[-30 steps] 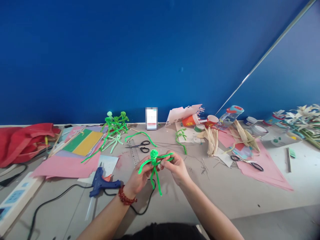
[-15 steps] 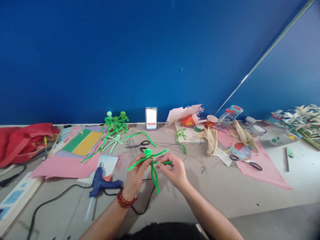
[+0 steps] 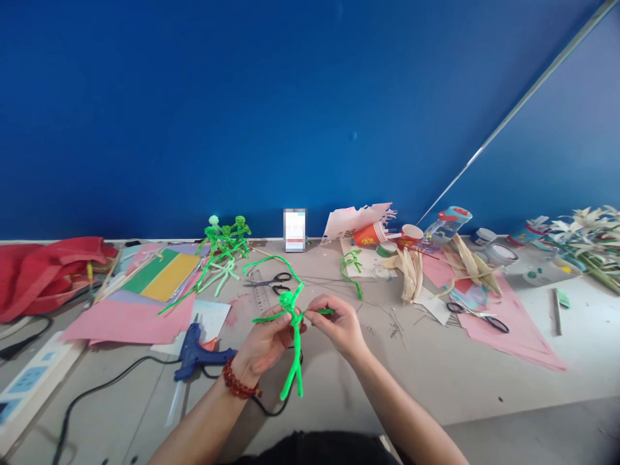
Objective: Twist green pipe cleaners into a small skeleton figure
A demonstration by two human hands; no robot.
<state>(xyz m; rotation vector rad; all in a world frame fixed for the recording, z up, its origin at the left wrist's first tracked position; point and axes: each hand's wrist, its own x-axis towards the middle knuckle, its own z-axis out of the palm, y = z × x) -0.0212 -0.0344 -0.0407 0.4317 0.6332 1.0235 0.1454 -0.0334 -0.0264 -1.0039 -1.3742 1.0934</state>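
Note:
I hold a bright green pipe-cleaner figure above the grey table. It has a coiled head, two spread arms and long legs hanging down. My left hand, with a red bead bracelet at the wrist, is closed round the figure's body from the left. My right hand pinches the end of the figure's right arm. Several finished green figures stand at the back of the table near the blue wall.
A blue glue gun with a black cord lies left of my hands. Black scissors, loose green pipe cleaners, coloured paper sheets, a red bag, paper cups, dried husks and second scissors lie around.
The figure has turned upright in my hands, its legs now hanging straight down and lower. My left hand shifted slightly lower; my right hand stays pinched on the arm.

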